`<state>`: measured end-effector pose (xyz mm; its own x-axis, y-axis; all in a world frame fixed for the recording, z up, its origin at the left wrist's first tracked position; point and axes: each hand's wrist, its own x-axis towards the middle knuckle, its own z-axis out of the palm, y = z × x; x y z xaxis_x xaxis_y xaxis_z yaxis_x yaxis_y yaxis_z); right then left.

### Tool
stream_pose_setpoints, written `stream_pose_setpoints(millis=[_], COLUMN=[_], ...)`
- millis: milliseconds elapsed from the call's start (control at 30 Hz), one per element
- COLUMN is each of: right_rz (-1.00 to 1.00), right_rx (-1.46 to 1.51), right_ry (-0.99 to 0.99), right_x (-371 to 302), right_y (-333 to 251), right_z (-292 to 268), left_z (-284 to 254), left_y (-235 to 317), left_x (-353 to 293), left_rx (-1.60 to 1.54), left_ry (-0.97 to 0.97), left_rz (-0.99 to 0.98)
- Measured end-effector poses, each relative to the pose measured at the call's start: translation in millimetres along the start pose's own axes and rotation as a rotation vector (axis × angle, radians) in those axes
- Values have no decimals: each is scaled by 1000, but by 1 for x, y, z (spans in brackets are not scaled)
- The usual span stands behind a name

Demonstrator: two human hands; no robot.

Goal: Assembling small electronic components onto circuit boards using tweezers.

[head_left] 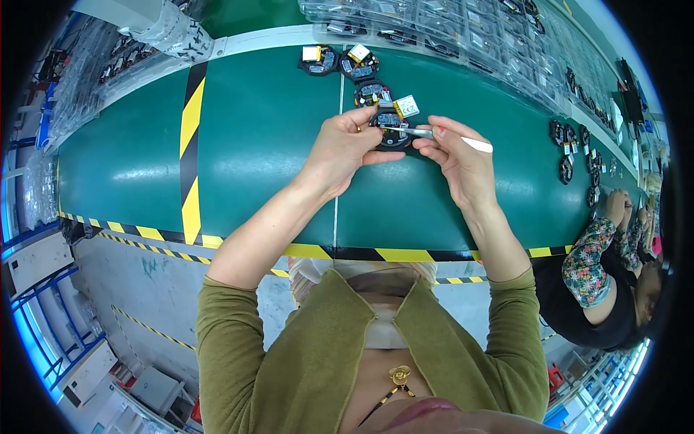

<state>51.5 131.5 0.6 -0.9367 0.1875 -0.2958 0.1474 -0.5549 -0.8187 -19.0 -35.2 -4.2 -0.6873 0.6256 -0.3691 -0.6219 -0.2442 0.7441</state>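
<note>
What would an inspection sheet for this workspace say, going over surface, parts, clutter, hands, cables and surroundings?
Surface: green table, crossed by yellow-and-black striped tape.
Job's things: round black device with a white pack at its far edge; slim metal tool with its tip over the device, contact unclear.
Clutter: three similar devices just beyond; more off to the right.
Hands: left hand grips the device's left side; right hand holds the tool.
Cables: nothing seen; fine wires would be too small to tell.
Surroundings: clear plastic trays along the far side; a co-worker's floral sleeve at right.
</note>
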Motion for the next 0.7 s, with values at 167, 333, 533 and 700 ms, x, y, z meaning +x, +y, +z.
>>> stream_pose_setpoints(millis=[167, 333, 533, 700], right_rz=[-27, -50, -60, -34], right_rx=[-5, -34, -39, -18], right_ry=[-4, 4, 33, 44], right_x=[-1, -2, -2, -3], right_y=[2, 2, 3, 1], right_z=[1, 5, 5, 6], left_z=[1, -2, -2, -1], left_y=[2, 3, 1, 2], left_x=[0, 0, 0, 0], left_rx=[4, -38, -7, -5], left_ry=[6, 14, 5, 5], left_rz=[-15, -37, -28, -27])
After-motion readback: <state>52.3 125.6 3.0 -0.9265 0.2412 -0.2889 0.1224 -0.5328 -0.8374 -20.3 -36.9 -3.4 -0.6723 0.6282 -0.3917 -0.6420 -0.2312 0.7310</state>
